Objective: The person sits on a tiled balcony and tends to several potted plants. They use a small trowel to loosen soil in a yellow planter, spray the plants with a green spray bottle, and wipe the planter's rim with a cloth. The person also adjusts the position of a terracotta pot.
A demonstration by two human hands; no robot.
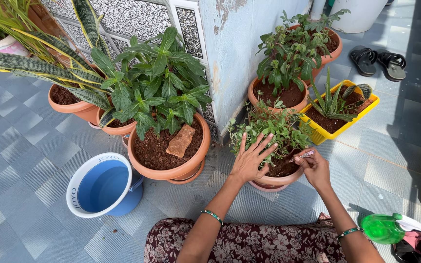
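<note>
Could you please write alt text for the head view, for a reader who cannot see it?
A seated person's left hand spreads over a small leafy plant in a terracotta pot, while the right hand pinches a thin tool at the soil. Around it on the grey tiled floor stand more potted plants, a blue bucket and a green spray bottle.

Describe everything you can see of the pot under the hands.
The pot is a round terracotta-coloured one, upright on a saucer on the tiled floor. It holds dark soil and a small leafy plant. The left hand spreads over its near rim and leaves; the right hand pokes a thin tool at the soil.
</note>
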